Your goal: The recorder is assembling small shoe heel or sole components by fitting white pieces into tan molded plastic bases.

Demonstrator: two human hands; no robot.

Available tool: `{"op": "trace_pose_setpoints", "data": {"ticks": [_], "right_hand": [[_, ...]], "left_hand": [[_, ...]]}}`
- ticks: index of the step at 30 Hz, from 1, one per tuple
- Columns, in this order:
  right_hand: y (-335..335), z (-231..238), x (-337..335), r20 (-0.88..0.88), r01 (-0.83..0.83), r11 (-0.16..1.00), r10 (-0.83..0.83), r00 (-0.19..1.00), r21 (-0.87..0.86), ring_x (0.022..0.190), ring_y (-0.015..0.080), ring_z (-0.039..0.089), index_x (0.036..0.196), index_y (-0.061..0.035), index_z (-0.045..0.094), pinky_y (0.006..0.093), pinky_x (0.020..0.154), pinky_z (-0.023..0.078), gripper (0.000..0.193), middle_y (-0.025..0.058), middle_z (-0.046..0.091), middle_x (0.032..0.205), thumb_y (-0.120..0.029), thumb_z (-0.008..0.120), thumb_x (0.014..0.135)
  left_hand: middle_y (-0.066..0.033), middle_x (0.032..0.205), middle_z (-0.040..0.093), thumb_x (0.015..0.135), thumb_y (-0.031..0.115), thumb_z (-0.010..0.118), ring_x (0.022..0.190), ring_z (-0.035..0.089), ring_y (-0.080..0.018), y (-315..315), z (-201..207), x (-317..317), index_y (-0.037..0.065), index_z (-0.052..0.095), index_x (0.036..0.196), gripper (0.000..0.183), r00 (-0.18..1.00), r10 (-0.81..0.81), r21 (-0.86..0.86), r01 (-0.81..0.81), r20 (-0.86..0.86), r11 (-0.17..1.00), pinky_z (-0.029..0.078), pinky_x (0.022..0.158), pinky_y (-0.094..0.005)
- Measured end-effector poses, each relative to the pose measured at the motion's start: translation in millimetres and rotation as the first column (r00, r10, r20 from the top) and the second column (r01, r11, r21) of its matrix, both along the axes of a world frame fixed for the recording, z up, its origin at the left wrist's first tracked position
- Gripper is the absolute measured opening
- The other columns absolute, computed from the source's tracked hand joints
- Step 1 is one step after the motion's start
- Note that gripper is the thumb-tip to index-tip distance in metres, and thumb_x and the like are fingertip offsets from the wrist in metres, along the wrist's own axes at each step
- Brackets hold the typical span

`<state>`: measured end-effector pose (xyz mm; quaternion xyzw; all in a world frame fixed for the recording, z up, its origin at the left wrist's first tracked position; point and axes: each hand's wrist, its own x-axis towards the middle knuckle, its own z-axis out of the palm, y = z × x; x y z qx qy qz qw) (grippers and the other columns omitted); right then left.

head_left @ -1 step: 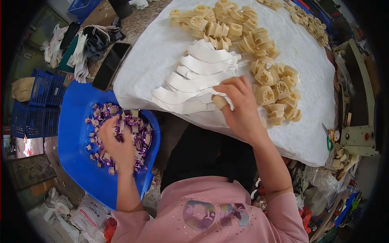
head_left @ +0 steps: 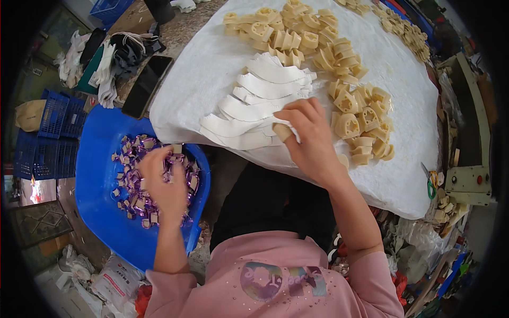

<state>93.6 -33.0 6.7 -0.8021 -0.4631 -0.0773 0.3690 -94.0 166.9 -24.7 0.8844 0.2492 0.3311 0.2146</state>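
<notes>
My left hand (head_left: 165, 185) is over a blue plastic basin (head_left: 98, 185) full of small purple-and-cream pieces (head_left: 143, 204). It is smeared by motion, so its fingers and anything in them cannot be made out. On the white-covered table, my right hand (head_left: 310, 135) hovers at the right ends of overlapping white curved strips (head_left: 249, 108). Its thumb wears a beige cover and stands a little apart from the bent index finger, with nothing visible between them. Just right of this hand lie cream moulded pieces (head_left: 350, 124), hollow and rounded.
A dark phone (head_left: 147, 87) lies at the table's left edge, near gloves (head_left: 106, 71). Blue crates (head_left: 53, 122) stand at far left. Green-handled scissors (head_left: 431, 185) rest at the table's right edge, beside a pale machine (head_left: 469, 180). More cream pieces (head_left: 403, 29) lie at the far right.
My left hand has shifted to the right over the basin. My right hand has moved slightly left, its fingertips still by the white strips.
</notes>
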Motion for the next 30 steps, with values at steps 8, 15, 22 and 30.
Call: {"op": "trace_pose_setpoints", "data": {"ticks": [8,15,22,30], "right_hand": [[57.2,-5.8,7.8,0.155,0.005,0.975,0.030,0.987,-0.224,0.090,0.0248,0.048,0.086,-0.0049,0.064,0.0367,0.077,0.034,0.020,0.0065,0.055,0.088,-0.003,0.063,0.066],[89.9,-15.9,13.2,0.199,0.077,0.967,-0.028,0.980,-0.243,0.092,0.0278,0.047,0.082,-0.0040,0.063,0.0404,0.079,0.031,0.015,0.0114,0.053,0.088,-0.005,0.061,0.067],[87.1,-14.8,12.7,0.051,0.028,0.981,-0.019,0.999,-0.190,0.093,0.0276,0.047,0.083,-0.0046,0.061,0.0410,0.082,0.031,0.020,0.0105,0.054,0.090,0.001,0.061,0.064],[80.6,-20.0,10.3,0.269,0.030,0.978,0.028,0.963,-0.208,0.090,0.0242,0.050,0.077,-0.0068,0.061,0.0409,0.081,0.031,0.013,0.0065,0.056,0.083,-0.004,0.062,0.065]], "left_hand": [[-0.0115,0.109,0.056,0.063,-0.004,0.068,0.108,0.052,-0.0305,-40.8,-5.2,71.8,0.003,0.060,0.100,0.038,0.927,-0.376,0.073,0.375,0.001,0.924,0.039,0.092,-0.0395],[-0.0130,0.109,0.055,0.065,-0.003,0.068,0.108,0.053,-0.0310,-38.1,-13.1,75.8,0.002,0.058,0.102,0.039,0.905,-0.426,0.126,0.422,0.006,0.898,0.039,0.088,-0.0399],[-0.0122,0.108,0.055,0.065,-0.002,0.068,0.107,0.054,-0.0297,-35.2,-16.1,75.2,0.003,0.058,0.102,0.038,0.910,-0.415,0.135,0.410,0.012,0.902,0.039,0.088,-0.0392],[-0.0141,0.116,0.054,0.073,-0.002,0.058,0.112,0.048,-0.0309,-28.8,-10.3,76.2,0.005,0.053,0.115,0.043,0.969,-0.230,-0.070,0.236,0.087,0.969,0.032,0.094,-0.0390]]}}
